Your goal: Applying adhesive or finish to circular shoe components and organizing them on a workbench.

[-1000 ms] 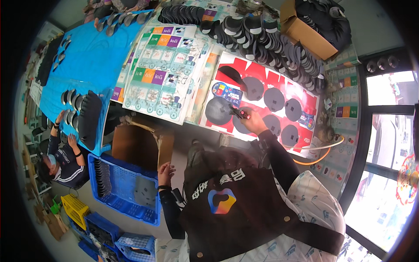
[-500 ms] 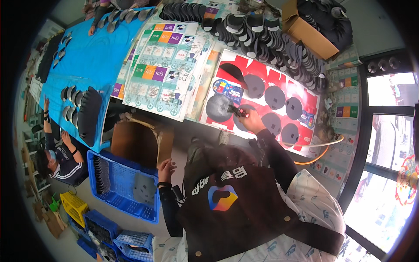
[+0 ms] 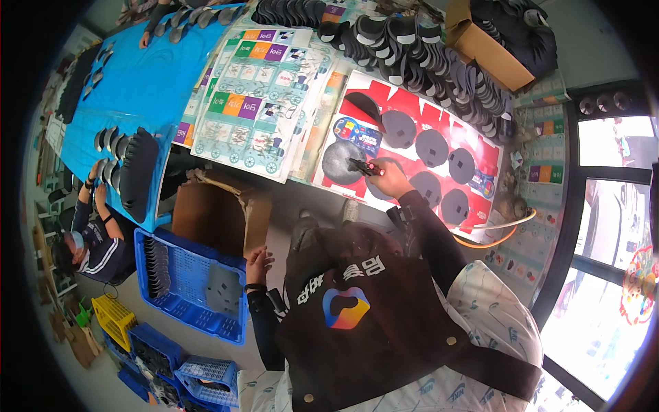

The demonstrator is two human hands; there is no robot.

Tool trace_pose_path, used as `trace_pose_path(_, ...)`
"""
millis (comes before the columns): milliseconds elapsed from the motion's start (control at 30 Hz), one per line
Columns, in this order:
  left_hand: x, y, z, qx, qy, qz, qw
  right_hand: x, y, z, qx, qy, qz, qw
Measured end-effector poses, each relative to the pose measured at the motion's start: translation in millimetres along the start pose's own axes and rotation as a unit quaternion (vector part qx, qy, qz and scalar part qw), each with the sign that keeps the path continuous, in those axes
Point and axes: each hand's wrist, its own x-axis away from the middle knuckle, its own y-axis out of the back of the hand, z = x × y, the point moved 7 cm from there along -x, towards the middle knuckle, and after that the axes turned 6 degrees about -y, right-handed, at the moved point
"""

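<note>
My right hand [image 3: 391, 178] is closed around a small black spray gun [image 3: 362, 166] with red parts. Its nozzle points left at a round dark grey pad [image 3: 338, 156], whose surface now looks whitish, as if wetted by mist. That pad lies at the near left corner of a red-and-white printed sheet [image 3: 429, 120]. Several more grey discs, such as one with a small square mark [image 3: 432, 148], lie on the sheet beside a curved black piece [image 3: 364, 104]. My left hand [image 3: 259, 266] hangs below the table edge, empty, its fingers loosely bent and apart.
Dark curved pieces [image 3: 425, 69] are piled behind the sheet, next to a cardboard box [image 3: 487, 55]. An orange hose [image 3: 480, 246] loops at the right edge. Left are printed boards [image 3: 240, 130], a blue table [image 3: 137, 82], a blue crate [image 3: 192, 288] and a seated co-worker [image 3: 96, 240].
The spray gun in my right hand has shifted slightly left, and the near-left pad looks paler across its face. The co-worker's hands have moved to the curved pieces on the blue table.
</note>
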Motion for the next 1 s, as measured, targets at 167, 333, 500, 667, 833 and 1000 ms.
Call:
trace_pose_path(167,1.9,5.0,12.7,0.0,0.023,-0.003,1.0,10.1,-2.0,2.4,0.05,0.037,-0.013,0.998)
trace_pose_path(333,-0.7,6.3,10.5,-0.005,0.019,0.008,1.0,10.5,24.1,-16.8,0.06,0.024,-0.096,0.993)
trace_pose_path(500,-8.7,3.5,5.0,-0.023,0.027,0.034,0.999,35.0,28.5,-12.8,0.116,-0.026,-0.117,0.986)
trace_pose_path(667,-25.4,-6.3,-6.1,-0.064,0.032,0.074,0.995,79.1,22.6,-19.7,-0.138,-0.18,-0.007,0.974)
trace_pose_path(833,-45.2,-19.3,-15.0,-0.104,0.039,0.108,0.988,127.8,66.2,-61.9,-0.081,-0.235,-0.18,0.952)
trace_pose_path(1000,-71.6,-27.9,-15.3,-0.115,0.041,0.161,0.979,129.4,58.4,-62.6,-0.013,-0.167,-0.285,0.944)
